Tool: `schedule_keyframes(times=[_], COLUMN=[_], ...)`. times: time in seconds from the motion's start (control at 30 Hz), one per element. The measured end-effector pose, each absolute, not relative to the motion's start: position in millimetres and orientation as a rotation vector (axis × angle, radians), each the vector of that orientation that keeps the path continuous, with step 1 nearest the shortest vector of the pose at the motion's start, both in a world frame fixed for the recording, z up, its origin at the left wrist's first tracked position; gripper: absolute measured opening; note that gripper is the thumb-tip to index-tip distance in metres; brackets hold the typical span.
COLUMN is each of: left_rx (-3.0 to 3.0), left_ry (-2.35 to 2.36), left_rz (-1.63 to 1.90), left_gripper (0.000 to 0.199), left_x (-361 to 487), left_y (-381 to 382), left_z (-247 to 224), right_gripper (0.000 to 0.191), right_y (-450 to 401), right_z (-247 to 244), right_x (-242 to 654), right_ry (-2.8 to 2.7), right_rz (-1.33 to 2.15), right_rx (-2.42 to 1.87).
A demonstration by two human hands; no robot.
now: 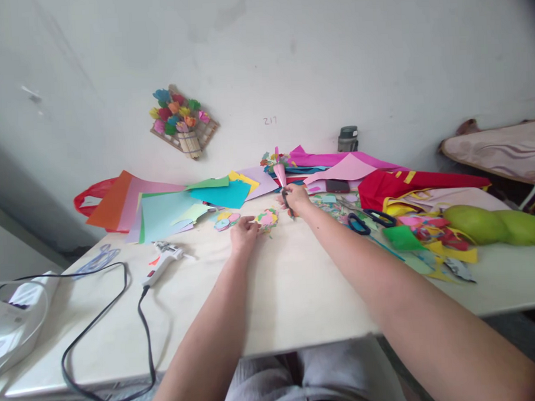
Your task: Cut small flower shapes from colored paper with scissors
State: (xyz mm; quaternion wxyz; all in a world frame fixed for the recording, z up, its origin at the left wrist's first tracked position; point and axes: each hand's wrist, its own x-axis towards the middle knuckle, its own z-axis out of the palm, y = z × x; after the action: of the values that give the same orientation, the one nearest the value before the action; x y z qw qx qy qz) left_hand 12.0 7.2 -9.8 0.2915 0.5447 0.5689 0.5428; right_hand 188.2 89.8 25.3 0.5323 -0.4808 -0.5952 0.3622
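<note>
The counter point(294, 300) is ending along a front edge that is crossing the lower part of the frame, just above the person's lap, while its far edge is running along the wall behind the heaped paper. Between the two forearms, at lower centre, a pale stretch of counter top is showing and leaving room to move. At left, the glue gun point(164, 269) and its looping cord point(142, 312) are narrowing the side room; at right, the scissors point(377, 218), coloured scraps point(422, 229) and green fruit point(476, 224) are doing the same. Coloured sheets point(166, 214) are bounding the left hand's far side.

Near the centre, the right hand point(297, 198) is keeping a narrow grip around a dark slender tool point(288, 204), its kind being unclear. Just beyond those fingers, a pink paper cone point(280, 174) is standing nearly upright, looking slim, with multicoloured bits showing around its upper end. Left of it, the left hand point(245, 234) is resting with bent fingers between paper discs point(226, 221) and a pink, green and yellow cluster point(267, 218); whether its grip is holding anything, I cannot tell.
</note>
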Motion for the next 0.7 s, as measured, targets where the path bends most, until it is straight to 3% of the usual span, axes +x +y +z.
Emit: schedule_keyframes(times=[0.37, 0.7], left_rx=[2.055, 2.791], left_ry=[1.681, 1.478], left_rz=[1.166, 0.767], left_gripper=[0.024, 0.042], left_x=[24, 49], left_y=[4, -6], left_z=[-6, -3], right_gripper=[0.029, 0.035], right_y=[70, 65], right_z=[22, 17], right_x=[254, 238], right_ry=[-1.592, -1.866], right_rz=[0.422, 0.147], right_rx=[-1.733, -1.898])
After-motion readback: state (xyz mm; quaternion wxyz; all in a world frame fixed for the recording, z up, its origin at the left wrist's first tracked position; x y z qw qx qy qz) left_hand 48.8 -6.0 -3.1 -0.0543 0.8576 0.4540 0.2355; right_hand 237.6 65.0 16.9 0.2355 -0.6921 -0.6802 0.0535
